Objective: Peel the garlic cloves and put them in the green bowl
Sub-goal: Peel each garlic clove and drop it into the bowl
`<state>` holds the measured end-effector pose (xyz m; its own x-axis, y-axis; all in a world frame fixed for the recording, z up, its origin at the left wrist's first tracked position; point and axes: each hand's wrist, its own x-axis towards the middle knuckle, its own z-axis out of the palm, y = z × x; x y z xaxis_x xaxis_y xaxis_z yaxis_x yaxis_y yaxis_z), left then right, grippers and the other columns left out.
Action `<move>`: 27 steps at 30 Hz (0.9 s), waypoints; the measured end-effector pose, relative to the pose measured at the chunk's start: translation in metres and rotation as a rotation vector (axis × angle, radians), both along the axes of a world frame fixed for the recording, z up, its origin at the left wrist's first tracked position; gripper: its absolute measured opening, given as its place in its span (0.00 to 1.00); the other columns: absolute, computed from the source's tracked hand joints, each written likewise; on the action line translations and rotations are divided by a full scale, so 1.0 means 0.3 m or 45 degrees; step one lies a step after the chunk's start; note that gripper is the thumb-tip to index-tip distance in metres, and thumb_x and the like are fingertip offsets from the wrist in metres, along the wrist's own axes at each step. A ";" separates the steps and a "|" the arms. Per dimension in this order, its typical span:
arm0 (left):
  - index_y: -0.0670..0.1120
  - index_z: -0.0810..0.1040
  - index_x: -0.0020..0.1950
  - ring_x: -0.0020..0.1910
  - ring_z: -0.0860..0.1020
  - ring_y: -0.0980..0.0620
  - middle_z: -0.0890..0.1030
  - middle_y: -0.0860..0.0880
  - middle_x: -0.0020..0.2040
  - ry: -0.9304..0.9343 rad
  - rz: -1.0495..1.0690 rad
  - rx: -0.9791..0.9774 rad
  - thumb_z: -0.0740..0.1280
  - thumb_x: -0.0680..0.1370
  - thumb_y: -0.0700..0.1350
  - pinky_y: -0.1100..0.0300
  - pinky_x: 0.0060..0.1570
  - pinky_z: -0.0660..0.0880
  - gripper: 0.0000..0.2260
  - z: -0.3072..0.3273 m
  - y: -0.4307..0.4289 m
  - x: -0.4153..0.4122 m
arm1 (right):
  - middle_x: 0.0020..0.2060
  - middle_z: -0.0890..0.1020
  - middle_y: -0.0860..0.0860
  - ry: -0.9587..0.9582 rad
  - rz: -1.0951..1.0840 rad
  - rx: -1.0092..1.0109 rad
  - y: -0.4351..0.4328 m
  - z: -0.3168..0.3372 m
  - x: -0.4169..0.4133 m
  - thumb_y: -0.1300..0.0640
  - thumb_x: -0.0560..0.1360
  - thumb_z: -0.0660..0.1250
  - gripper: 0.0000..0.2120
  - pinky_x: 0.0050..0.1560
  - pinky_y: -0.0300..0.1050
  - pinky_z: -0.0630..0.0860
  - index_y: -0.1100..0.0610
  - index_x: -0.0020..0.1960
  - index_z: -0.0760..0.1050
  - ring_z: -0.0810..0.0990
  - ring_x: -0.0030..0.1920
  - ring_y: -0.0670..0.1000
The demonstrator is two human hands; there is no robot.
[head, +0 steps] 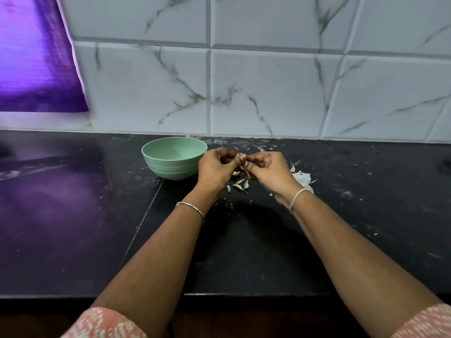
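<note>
A black stone counter (73, 215) runs the width of the view, scuffed and flecked with pale specks (347, 193), thickest at the right and along the back; a thin seam (146, 213) crosses it slantwise from mid-counter towards the front edge (244, 295); behind it stands a wall of white tiles (268, 93) with grey marble veins and dark grout lines; a purple sheet (31, 69) hangs over the wall at upper left, its lower edge just above the counter; a purple glow (61, 198) lies on the counter below it.

Home kitchen: black stone counter (73, 203), marble-look wall tiles (268, 93).
</note>
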<state>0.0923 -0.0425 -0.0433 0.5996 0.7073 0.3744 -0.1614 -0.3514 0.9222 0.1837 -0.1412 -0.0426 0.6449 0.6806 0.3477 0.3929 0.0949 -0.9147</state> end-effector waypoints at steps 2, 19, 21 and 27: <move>0.44 0.82 0.44 0.36 0.82 0.52 0.83 0.45 0.36 0.021 0.038 0.069 0.73 0.75 0.43 0.64 0.37 0.77 0.03 -0.005 -0.003 0.006 | 0.38 0.84 0.55 0.131 0.063 0.039 -0.005 0.007 -0.009 0.64 0.75 0.69 0.03 0.43 0.43 0.82 0.63 0.47 0.81 0.83 0.33 0.47; 0.41 0.79 0.44 0.28 0.79 0.54 0.80 0.42 0.37 -0.047 -0.116 -0.376 0.70 0.77 0.38 0.59 0.37 0.79 0.03 -0.011 0.006 -0.002 | 0.36 0.85 0.55 -0.210 -0.198 -0.232 -0.020 0.008 0.024 0.61 0.76 0.69 0.07 0.49 0.56 0.81 0.51 0.42 0.77 0.85 0.40 0.55; 0.41 0.78 0.45 0.30 0.80 0.54 0.82 0.41 0.40 -0.018 -0.112 -0.495 0.69 0.78 0.38 0.66 0.32 0.75 0.02 -0.004 0.011 -0.003 | 0.36 0.85 0.51 -0.330 -0.252 -0.306 -0.030 0.008 0.034 0.58 0.75 0.70 0.07 0.53 0.54 0.79 0.50 0.40 0.77 0.84 0.42 0.52; 0.40 0.77 0.42 0.29 0.78 0.53 0.79 0.43 0.36 -0.086 -0.015 -0.698 0.68 0.76 0.37 0.66 0.29 0.75 0.03 0.016 0.028 -0.013 | 0.35 0.84 0.46 -0.531 -0.333 -0.453 -0.051 0.013 0.051 0.58 0.75 0.69 0.08 0.44 0.41 0.76 0.48 0.40 0.77 0.82 0.42 0.45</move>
